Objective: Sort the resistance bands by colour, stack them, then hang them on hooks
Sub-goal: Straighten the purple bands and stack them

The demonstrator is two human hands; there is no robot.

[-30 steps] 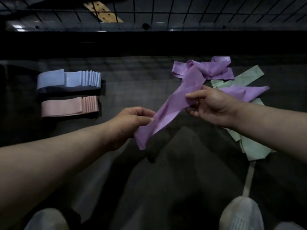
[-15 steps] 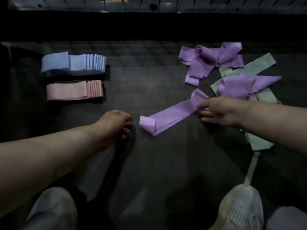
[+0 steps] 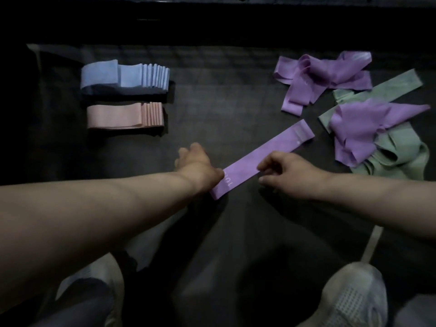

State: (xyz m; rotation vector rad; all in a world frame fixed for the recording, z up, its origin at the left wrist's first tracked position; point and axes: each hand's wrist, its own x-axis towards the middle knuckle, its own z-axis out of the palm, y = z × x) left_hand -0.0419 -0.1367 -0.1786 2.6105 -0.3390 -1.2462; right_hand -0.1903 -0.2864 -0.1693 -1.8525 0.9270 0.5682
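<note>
Head camera view: the right hand [image 3: 291,174] is pinching the near long edge of the flat purple band [image 3: 266,156], with the thumb on top and a curled finger [image 3: 264,181] just under the edge, so the grip is narrow and closed on the fabric. The left hand [image 3: 195,165] is pressing its heel onto the band's near end, beside some pale printed lettering. Its fingers are pointing away from the camera, and how far they are curled cannot be told.

That one band is lying smoothed out and slanted near the middle of the dark mat [image 3: 224,102], its far end reaching toward the right edge.

Toward the far right corner, one loose purple heap [image 3: 323,76] is lying tangled. Just beside it, a second purple clump [image 3: 363,125] is sitting on top of the green bands [image 3: 401,161]. How many bands are in each of these cannot be counted.

Near the far left corner, two neat stacks are lying side by side. The blue stack [image 3: 125,75] is farther off and the pink stack [image 3: 125,115] is nearer, each with fanned edges too fine to count.

At the near edge, two pale shoes are showing, the left shoe [image 3: 94,291] and the right shoe [image 3: 354,298].
</note>
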